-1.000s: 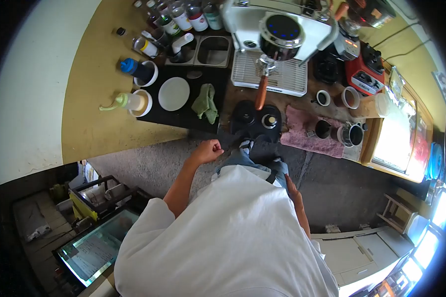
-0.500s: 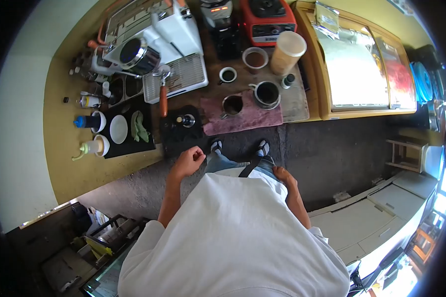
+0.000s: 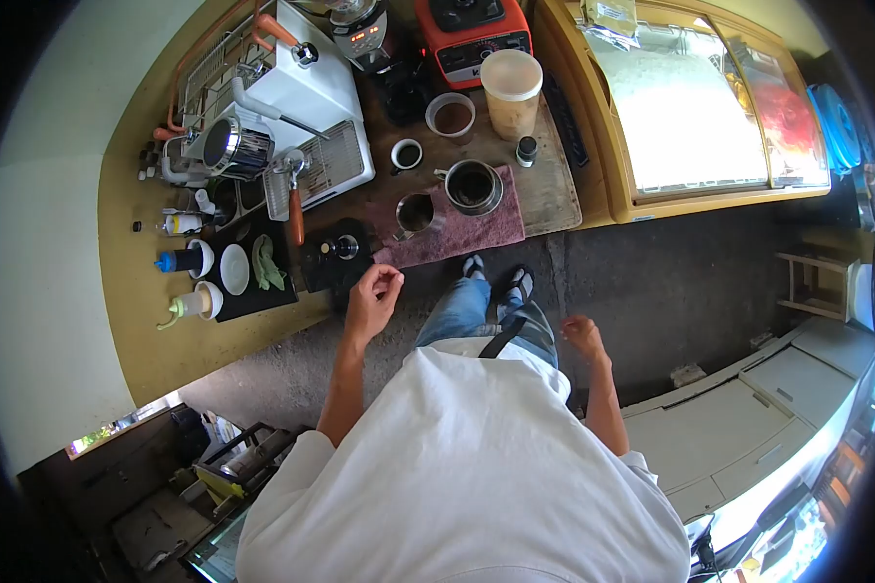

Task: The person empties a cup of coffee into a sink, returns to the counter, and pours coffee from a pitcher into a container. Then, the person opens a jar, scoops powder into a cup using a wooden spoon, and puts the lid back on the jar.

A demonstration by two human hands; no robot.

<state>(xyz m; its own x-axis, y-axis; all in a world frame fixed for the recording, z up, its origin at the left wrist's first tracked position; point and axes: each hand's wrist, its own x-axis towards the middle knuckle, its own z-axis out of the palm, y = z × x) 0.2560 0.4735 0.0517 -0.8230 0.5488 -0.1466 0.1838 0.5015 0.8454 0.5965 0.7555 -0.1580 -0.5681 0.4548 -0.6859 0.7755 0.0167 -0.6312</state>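
My left hand hangs just in front of the counter edge, fingers curled in toward the thumb, with nothing showing in it. Closest to it are a tamper on a black mat and a steel pitcher on a pink towel. My right hand is out beside my hip, its fingers loosely bent and apart, touching nothing. A larger steel pitcher with dark contents stands on the towel. Farther left, a portafilter with a wooden handle rests by the espresso machine's drip tray.
At the back stand a grinder, a red blender base, a tall tub, a plastic cup and a small cup. A glass-fronted cabinet is to the right. White cabinets lie behind on the right.
My right hand has come away from my hip and out to the right. The view has shifted, so the counter things sit farther left and up. My feet have moved.
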